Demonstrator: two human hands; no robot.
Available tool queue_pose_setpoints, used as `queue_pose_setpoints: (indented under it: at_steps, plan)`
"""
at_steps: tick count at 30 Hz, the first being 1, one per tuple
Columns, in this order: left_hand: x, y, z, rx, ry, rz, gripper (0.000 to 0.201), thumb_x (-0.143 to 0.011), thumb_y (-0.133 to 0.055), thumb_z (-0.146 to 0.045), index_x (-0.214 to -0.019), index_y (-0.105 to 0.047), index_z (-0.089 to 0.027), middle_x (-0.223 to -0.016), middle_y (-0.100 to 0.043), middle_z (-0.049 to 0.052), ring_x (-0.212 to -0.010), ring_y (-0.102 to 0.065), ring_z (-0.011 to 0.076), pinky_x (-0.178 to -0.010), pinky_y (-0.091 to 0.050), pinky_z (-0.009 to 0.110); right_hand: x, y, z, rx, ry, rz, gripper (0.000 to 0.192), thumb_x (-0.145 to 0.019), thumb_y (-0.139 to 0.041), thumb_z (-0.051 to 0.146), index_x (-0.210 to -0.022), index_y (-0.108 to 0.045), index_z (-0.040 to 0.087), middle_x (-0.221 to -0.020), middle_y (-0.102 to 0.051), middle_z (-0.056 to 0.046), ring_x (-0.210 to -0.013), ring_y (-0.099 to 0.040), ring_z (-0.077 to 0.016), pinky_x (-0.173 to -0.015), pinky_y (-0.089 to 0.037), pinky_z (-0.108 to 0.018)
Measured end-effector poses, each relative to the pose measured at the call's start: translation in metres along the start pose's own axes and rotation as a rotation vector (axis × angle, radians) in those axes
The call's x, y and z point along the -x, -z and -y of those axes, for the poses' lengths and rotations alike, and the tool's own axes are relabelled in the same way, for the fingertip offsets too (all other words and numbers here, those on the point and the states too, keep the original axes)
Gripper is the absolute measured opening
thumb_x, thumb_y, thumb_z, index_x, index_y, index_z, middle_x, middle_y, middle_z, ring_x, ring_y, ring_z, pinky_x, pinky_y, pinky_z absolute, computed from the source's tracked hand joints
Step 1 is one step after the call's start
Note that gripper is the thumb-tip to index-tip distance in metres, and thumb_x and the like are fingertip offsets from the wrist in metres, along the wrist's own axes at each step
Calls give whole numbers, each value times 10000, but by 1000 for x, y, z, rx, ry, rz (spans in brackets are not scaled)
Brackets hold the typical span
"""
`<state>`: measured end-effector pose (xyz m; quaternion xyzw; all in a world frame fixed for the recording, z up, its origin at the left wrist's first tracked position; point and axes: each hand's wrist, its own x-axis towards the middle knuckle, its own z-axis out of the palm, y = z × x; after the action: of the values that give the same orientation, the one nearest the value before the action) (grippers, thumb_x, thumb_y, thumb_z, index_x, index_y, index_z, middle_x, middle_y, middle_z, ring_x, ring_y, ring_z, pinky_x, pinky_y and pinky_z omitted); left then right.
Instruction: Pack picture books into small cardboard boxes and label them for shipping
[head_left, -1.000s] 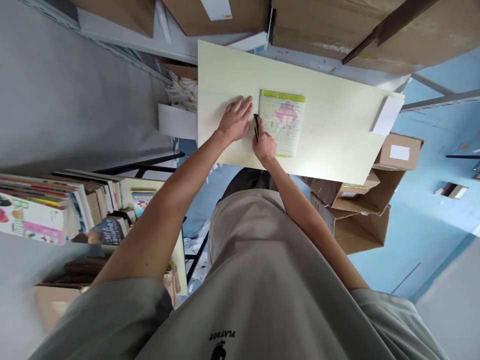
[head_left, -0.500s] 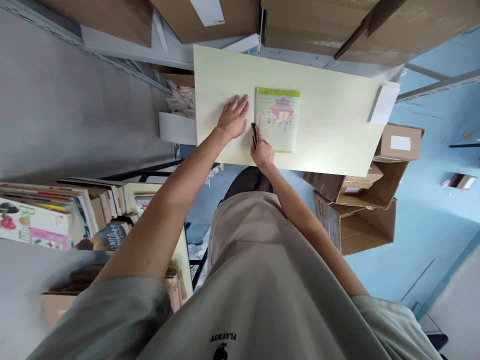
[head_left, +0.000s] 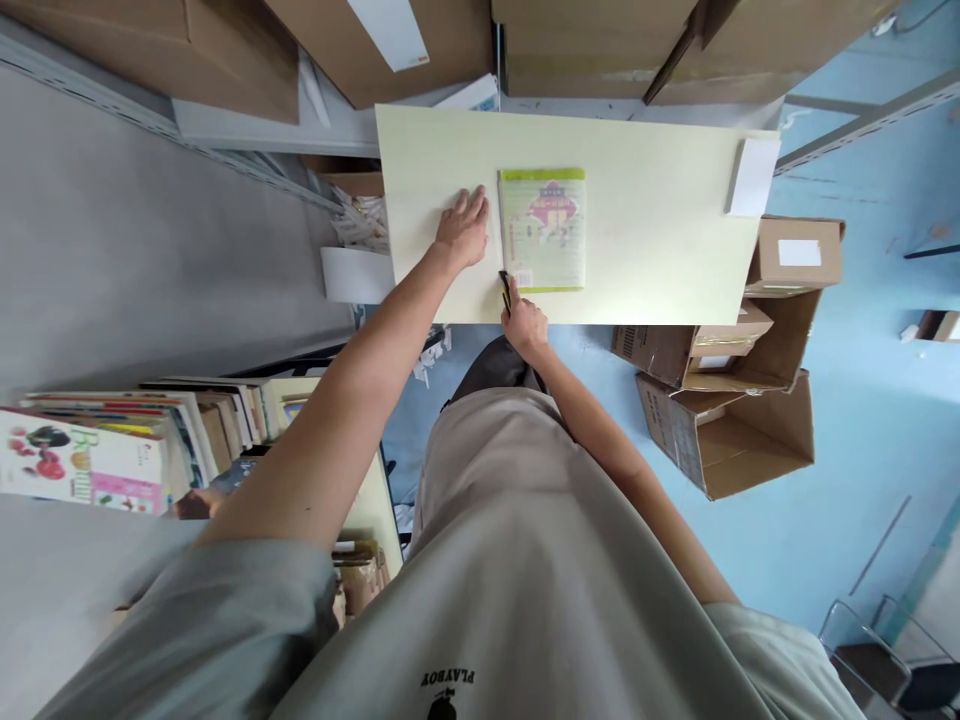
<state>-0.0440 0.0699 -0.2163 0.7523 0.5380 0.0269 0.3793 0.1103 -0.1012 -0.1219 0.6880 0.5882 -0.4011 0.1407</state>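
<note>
A book in a clear plastic wrap (head_left: 544, 232), with a green band along its top edge and a pink emblem, lies flat on the pale yellow board (head_left: 660, 220). My right hand (head_left: 525, 323) grips a black and yellow utility knife (head_left: 506, 290), its tip at the book's lower left corner. The forefinger is stretched along the knife. My left hand (head_left: 463, 230) rests flat on the board just left of the book, fingers spread, holding nothing.
A white card stack (head_left: 754, 177) lies at the board's right end. Cardboard boxes (head_left: 574, 60) stand on the shelf behind. Open cartons (head_left: 757, 440) sit on the floor at right. Books (head_left: 82, 460) fill a rack at lower left.
My right hand has drawn the knife toward me along the book's left edge, down to its lower corner. My left hand stays on the board. The view has shifted slightly.
</note>
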Motion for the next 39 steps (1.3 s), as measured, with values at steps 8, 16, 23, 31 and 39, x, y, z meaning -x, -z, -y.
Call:
queue_pose_setpoints:
  at_steps: [8,16,23,31,39]
  plan:
    - [-4,1,-8,17,92,-18,670,-1193,-656,-493,-1738,-481,-145,-1906,-514,0,-1735,-245,148,-1562,-134,612,27,1,-7,68,25,78,835,-1176,-461,183,-1967,-200,134,-1568,-779,-284,-1406,-786,-401,-1196,-623,-525]
    - [8,8,-12,-119,38,72,997,-1092,-645,-515,-1931,-278,-119,-2049,-162,169,-1835,-231,490,-1506,-194,765,48,37,-25,83,59,83,828,-1172,-494,218,-1958,-247,136,-1509,-813,-281,-1378,-802,-416,-1165,-622,-521]
    - [28,5,-21,17,10,-5,1044,-1102,-633,-499,-1909,-193,-4,-2010,-91,349,-1896,-158,490,-1521,-195,701,49,99,-44,-113,45,-189,908,-1069,-555,318,-1888,-231,98,-1369,-871,-243,-1198,-830,-429,-1040,-645,-526]
    - [50,115,-91,76,-301,-302,878,-1098,-681,-353,-1908,-369,-227,-1921,-483,203,-1800,-470,400,-1515,-374,624,27,247,23,-178,404,-636,580,-1092,-510,364,-1648,-486,204,-1449,-787,-211,-1199,-816,-412,-1015,-667,-520]
    - [31,276,-168,12,-373,-592,828,-1176,-622,-411,-1933,-303,-309,-1951,-459,106,-1813,-445,325,-1481,-439,534,-72,398,120,46,496,-847,585,-1228,-472,445,-1729,-489,143,-1565,-625,-259,-1298,-770,-429,-1075,-668,-578]
